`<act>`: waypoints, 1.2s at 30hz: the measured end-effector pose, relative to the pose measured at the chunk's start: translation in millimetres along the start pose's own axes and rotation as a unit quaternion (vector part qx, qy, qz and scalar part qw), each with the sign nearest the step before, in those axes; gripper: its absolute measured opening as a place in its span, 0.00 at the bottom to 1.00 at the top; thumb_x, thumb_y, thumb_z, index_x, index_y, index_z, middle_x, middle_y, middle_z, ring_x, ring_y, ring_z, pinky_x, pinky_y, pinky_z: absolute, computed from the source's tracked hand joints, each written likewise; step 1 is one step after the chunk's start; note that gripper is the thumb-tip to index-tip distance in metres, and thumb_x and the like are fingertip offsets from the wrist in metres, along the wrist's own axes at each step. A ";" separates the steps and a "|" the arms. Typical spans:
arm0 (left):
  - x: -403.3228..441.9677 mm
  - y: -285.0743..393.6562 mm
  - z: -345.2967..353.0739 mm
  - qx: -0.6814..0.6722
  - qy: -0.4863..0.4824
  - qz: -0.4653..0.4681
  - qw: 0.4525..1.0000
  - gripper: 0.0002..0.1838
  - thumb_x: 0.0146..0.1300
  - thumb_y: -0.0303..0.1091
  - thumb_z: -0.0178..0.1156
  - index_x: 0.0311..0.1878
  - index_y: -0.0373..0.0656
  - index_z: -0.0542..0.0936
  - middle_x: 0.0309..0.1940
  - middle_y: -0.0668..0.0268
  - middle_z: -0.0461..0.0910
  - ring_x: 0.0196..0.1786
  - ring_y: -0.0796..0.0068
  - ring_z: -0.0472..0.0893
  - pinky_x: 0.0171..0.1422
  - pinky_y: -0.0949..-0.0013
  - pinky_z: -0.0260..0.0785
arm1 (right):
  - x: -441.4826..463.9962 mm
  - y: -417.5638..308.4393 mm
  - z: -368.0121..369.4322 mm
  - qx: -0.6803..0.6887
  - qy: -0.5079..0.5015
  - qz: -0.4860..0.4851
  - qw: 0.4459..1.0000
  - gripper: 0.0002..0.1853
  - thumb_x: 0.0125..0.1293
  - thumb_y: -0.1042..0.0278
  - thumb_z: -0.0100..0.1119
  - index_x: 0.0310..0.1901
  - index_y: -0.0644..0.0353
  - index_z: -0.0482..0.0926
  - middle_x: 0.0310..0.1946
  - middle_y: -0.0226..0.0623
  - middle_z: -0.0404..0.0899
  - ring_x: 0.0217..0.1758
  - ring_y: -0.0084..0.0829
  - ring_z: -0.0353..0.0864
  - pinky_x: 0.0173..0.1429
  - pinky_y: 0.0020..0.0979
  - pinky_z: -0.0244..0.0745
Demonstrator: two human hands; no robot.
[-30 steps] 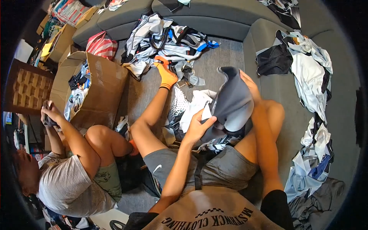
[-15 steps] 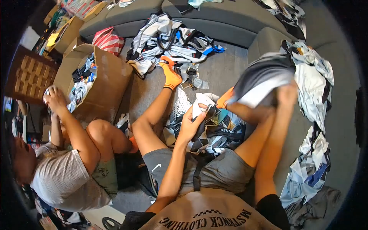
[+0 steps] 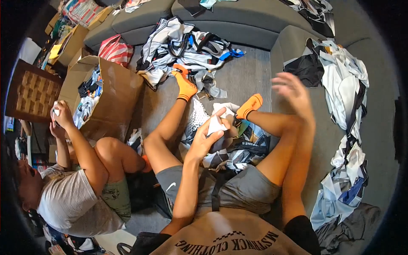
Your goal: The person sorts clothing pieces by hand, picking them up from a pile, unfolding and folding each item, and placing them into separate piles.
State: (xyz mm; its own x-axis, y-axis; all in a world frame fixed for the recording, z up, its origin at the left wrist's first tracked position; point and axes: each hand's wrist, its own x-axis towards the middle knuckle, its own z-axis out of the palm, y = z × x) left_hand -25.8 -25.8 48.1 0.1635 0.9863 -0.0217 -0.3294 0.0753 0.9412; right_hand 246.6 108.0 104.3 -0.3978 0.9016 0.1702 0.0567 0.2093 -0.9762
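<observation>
My left hand (image 3: 199, 142) is closed on a small white fabric piece (image 3: 216, 126), held above a heap of scraps between my legs. My right hand (image 3: 294, 91) is raised near the sofa edge, its slightly blurred fingers apart and nothing in them. Just beyond it, a black cloth (image 3: 305, 70) lies on the sofa beside a long pile of white and grey fabric (image 3: 346, 85). Below my left hand, the patterned scrap heap (image 3: 248, 148) includes a dark piece with printed letters and white mesh (image 3: 197, 117).
A large pile of white, black and blue fabric (image 3: 182, 46) lies on the floor by the grey sofa (image 3: 238, 23). At left stand a cardboard box (image 3: 114, 93) of scraps and a red-striped bag (image 3: 115, 51). A co-worker (image 3: 68, 199) sits close on my left, holding something white.
My right hand has let go of the black-and-white cloth it was swinging and opened. A black cloth now shows on the sofa. My left hand keeps the white piece.
</observation>
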 end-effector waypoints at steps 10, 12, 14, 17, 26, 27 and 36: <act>-9.4 13.1 -18.4 -0.095 0.000 0.061 0.994 0.44 0.46 0.22 0.51 0.71 0.42 0.50 0.51 0.57 0.70 0.50 0.64 0.70 0.60 0.68 0.57 | -10.5 35.4 110.9 -0.056 -0.341 0.118 0.931 0.12 0.53 0.73 0.66 0.38 0.65 0.77 0.32 0.31 0.78 0.34 0.20 0.73 0.43 0.21 0.68; -8.9 11.3 -22.0 -0.095 0.016 0.067 0.993 0.45 0.44 0.21 0.49 0.71 0.43 0.50 0.53 0.57 0.69 0.50 0.64 0.70 0.61 0.67 0.57 | -6.2 36.9 103.6 -0.010 -0.278 0.082 0.957 0.08 0.53 0.73 0.65 0.35 0.65 0.78 0.28 0.29 0.77 0.31 0.19 0.70 0.40 0.20 0.65; -6.4 9.4 -22.2 -0.086 0.034 0.072 0.993 0.47 0.40 0.21 0.47 0.72 0.43 0.49 0.55 0.56 0.68 0.52 0.63 0.69 0.61 0.68 0.57 | -3.1 36.4 92.3 0.049 -0.238 0.066 0.968 0.07 0.55 0.71 0.64 0.33 0.63 0.79 0.26 0.28 0.76 0.27 0.18 0.66 0.35 0.19 0.63; -3.5 7.6 -20.2 -0.078 0.048 0.075 0.993 0.49 0.37 0.20 0.44 0.72 0.43 0.48 0.56 0.56 0.67 0.54 0.62 0.69 0.62 0.69 0.57 | -2.2 36.6 75.2 0.056 -0.211 0.032 0.975 0.07 0.56 0.70 0.62 0.34 0.63 0.80 0.26 0.28 0.76 0.27 0.18 0.67 0.35 0.17 0.62; -4.3 4.7 -16.2 -0.125 0.043 0.053 0.990 0.51 0.35 0.20 0.43 0.72 0.45 0.46 0.59 0.55 0.66 0.58 0.58 0.68 0.63 0.73 0.56 | -3.6 24.5 68.4 0.054 -0.168 0.079 0.981 0.07 0.57 0.70 0.59 0.32 0.66 0.81 0.26 0.28 0.77 0.27 0.17 0.67 0.35 0.15 0.61; -4.2 5.8 -15.7 -0.129 0.048 0.054 0.989 0.52 0.34 0.20 0.43 0.73 0.45 0.45 0.59 0.55 0.66 0.58 0.58 0.68 0.64 0.72 0.56 | -3.4 25.3 68.5 0.054 -0.168 0.080 0.981 0.07 0.57 0.70 0.59 0.32 0.66 0.81 0.26 0.28 0.77 0.27 0.17 0.67 0.35 0.15 0.61; -4.4 -13.2 -29.0 0.096 0.059 0.026 0.993 0.47 0.41 0.20 0.42 0.72 0.43 0.45 0.70 0.56 0.50 0.68 0.58 0.58 0.71 0.62 0.46 | -2.3 33.0 72.7 0.003 -0.121 0.049 0.991 0.07 0.58 0.73 0.57 0.33 0.67 0.81 0.26 0.29 0.77 0.28 0.17 0.68 0.36 0.16 0.63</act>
State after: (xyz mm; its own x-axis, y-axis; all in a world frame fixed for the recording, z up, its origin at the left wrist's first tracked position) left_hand -49.1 -26.8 25.9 0.0373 0.9993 -0.0001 -0.1501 0.0057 0.9887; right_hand 182.8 85.3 61.9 -0.5989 0.7999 0.0375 0.1008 0.1218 -0.9874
